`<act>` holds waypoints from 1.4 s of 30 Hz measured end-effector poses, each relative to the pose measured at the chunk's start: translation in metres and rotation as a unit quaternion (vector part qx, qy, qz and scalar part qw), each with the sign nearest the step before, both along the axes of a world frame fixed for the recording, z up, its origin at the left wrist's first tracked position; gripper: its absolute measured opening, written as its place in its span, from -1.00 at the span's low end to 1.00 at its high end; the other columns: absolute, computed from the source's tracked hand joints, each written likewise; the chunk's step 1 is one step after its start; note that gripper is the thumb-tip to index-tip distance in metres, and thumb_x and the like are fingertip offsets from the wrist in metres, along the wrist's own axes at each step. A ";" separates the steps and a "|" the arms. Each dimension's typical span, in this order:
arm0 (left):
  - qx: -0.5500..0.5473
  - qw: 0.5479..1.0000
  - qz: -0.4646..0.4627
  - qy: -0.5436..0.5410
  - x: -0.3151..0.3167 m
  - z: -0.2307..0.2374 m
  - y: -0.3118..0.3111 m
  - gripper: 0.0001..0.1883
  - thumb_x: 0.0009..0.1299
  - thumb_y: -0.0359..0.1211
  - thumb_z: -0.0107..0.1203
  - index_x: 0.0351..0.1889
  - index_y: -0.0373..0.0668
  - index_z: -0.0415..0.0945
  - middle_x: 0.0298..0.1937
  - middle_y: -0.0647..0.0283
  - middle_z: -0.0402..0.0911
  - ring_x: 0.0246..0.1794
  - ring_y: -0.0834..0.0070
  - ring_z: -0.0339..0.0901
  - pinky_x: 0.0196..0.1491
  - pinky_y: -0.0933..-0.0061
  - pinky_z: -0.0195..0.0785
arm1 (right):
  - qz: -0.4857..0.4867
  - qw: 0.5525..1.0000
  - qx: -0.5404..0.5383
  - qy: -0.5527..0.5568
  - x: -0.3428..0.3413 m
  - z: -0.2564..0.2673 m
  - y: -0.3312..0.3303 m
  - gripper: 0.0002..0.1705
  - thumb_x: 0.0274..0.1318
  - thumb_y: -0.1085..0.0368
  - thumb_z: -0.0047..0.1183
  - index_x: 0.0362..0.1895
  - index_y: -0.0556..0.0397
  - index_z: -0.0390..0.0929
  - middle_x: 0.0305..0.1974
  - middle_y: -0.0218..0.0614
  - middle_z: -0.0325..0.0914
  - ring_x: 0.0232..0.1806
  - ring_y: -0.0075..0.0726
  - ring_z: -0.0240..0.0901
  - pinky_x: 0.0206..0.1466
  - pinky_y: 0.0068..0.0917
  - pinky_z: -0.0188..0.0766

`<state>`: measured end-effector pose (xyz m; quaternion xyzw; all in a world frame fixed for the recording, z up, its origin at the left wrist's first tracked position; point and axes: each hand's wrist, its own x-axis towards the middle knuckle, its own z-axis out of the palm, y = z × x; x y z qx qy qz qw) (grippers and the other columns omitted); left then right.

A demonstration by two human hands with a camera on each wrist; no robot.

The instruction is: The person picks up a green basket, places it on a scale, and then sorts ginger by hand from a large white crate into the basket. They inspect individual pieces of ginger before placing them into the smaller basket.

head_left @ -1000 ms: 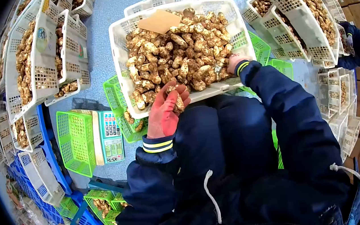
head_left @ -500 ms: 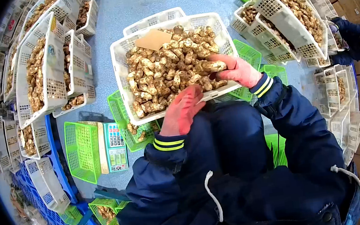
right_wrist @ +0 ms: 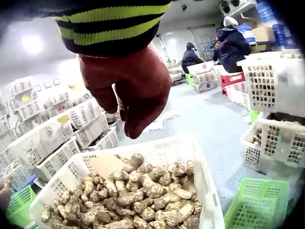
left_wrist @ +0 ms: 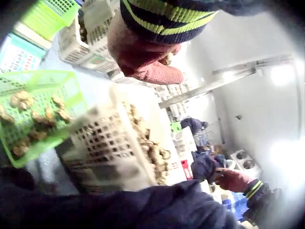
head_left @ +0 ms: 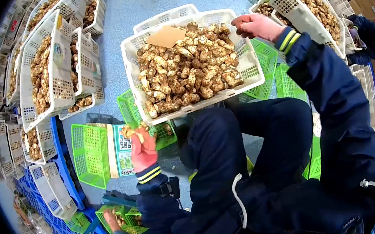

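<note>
A white perforated crate (head_left: 257, 78) piled with dirt-covered mushrooms (head_left: 186, 65) stands before the knees. My left hand (head_left: 144, 154) is to the left of this crate, over the edge of a scale (head_left: 125, 164) and a green basket (head_left: 167, 139). It holds a pale mushroom (head_left: 127, 131) at its fingertips; in the left wrist view the hand mostly hides it. Above the crate's far right corner is my right hand (head_left: 258, 26), fingers loosely bent and nothing visible in them. The right wrist view has this hand (right_wrist: 126, 88) hanging over the crate's rim.
A piece of brown cardboard (head_left: 166, 36) lies on the mushrooms. Left of the scale stands a green basket (head_left: 90, 157). Stacked white crates of mushrooms (head_left: 44, 78) line both sides. Another person's hand (head_left: 111, 218) reaches into a green basket at lower left.
My left hand has moved left from the crate's front edge to the scale, carrying a mushroom. The right hand held a mushroom over the pile; now it is farther back, without it.
</note>
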<state>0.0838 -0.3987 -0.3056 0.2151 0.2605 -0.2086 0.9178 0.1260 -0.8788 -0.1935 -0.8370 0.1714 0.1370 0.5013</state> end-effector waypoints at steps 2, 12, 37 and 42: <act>0.003 1.000 -0.017 -0.001 -0.004 -0.037 0.040 -0.73 0.31 -0.32 0.02 -0.06 -0.17 0.36 -0.12 0.24 0.47 -0.19 0.39 0.48 -0.15 0.39 0.41 | 0.078 0.974 -0.201 0.063 0.009 -0.035 0.006 -0.68 0.02 0.24 -0.11 -0.12 0.03 0.49 -0.35 -0.30 0.53 -0.28 -0.47 0.42 -0.30 -0.53 0.36; 0.327 0.927 -0.071 -0.169 0.041 0.014 -0.031 -0.51 0.35 -0.17 -0.06 0.13 -0.29 0.21 0.05 0.08 0.38 0.09 0.28 0.32 0.08 0.25 0.22 | -0.015 0.858 -0.497 0.130 0.036 -0.164 0.061 -0.45 -0.13 -0.02 0.09 -0.14 0.12 0.34 -0.23 -0.23 0.51 -0.12 -0.24 0.47 -0.12 -0.37 0.40; -0.066 0.955 -0.264 -0.116 0.035 0.013 -0.172 -0.66 0.37 -0.31 -0.11 0.04 -0.29 0.26 0.03 0.07 0.39 0.06 0.25 0.36 0.09 0.19 0.29 | 0.113 0.975 -0.166 -0.098 -0.016 -0.090 0.048 -0.64 0.02 0.19 -0.09 -0.05 -0.03 0.42 -0.27 -0.14 0.51 -0.23 -0.13 0.45 -0.14 -0.34 0.37; 0.000 0.962 -0.228 -0.153 0.033 0.021 -0.140 -0.64 0.37 -0.23 -0.11 0.03 -0.27 0.30 -0.03 0.07 0.43 -0.03 0.25 0.43 0.02 0.26 0.35 | 0.190 0.927 -0.320 0.039 -0.002 -0.152 0.025 -0.70 -0.01 0.26 -0.15 -0.15 -0.14 0.50 -0.23 -0.11 0.51 -0.14 -0.09 0.43 -0.04 -0.26 0.33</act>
